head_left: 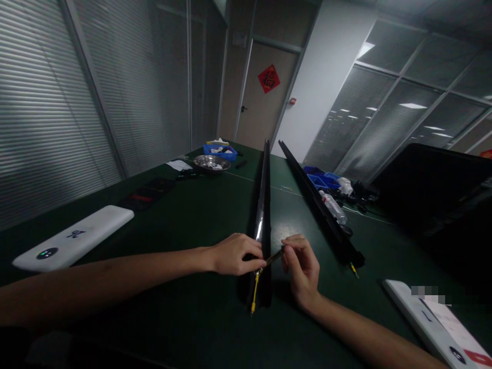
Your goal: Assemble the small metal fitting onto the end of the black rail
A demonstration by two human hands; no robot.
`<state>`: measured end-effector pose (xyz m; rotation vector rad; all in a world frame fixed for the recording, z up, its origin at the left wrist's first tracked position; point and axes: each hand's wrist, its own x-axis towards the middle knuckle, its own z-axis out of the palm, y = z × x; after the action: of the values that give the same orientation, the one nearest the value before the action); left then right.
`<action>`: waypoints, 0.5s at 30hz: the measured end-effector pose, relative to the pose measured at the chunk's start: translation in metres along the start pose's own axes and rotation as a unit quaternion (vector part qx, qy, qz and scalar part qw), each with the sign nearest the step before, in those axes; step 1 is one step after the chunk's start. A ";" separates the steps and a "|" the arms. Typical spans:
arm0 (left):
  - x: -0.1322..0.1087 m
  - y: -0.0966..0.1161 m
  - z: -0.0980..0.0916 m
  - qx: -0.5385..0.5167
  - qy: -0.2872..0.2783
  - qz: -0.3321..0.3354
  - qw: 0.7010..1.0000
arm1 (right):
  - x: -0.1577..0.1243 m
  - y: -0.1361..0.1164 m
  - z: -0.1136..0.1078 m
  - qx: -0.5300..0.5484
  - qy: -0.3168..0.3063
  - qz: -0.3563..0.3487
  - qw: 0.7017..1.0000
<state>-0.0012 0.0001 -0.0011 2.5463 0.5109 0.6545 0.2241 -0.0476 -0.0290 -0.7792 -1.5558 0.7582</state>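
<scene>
A long black rail (262,205) runs away from me down the middle of the table. Over its near end, my left hand (238,254) is closed, thumb and fingertips together beside the fixing of a short yellow wire (254,293); what they pinch is hidden. Just right of the rail, my right hand (303,269) pinches one end of a slim metal tool (275,255), perhaps a small wrench. The tool slants down to the left, and its far end meets my left fingertips at the rail. The wire's free end points toward me.
A second black rail (319,205) lies to the right. White devices (92,233) rest on the green table (184,220) at left and near right. Further back are a metal bowl (211,164), blue bins (220,151), a plastic bottle (332,206) and a dark monitor (434,189).
</scene>
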 end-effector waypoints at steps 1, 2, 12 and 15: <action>0.000 -0.001 0.000 0.001 0.000 0.002 1.000 | 0.001 0.000 0.000 -0.001 0.024 -0.031 0.999; 0.000 -0.001 0.001 0.002 0.000 0.003 1.000 | 0.002 -0.001 0.001 -0.003 0.029 -0.046 0.998; -0.001 -0.003 0.000 0.006 -0.008 0.002 1.000 | 0.000 -0.001 0.002 -0.032 0.026 -0.071 0.997; -0.001 -0.002 0.000 0.012 -0.006 0.007 1.000 | 0.000 -0.002 0.002 -0.036 0.029 -0.063 0.997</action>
<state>-0.0027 0.0013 -0.0026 2.5765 0.5008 0.6405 0.2220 -0.0491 -0.0280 -0.7415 -1.5699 0.5853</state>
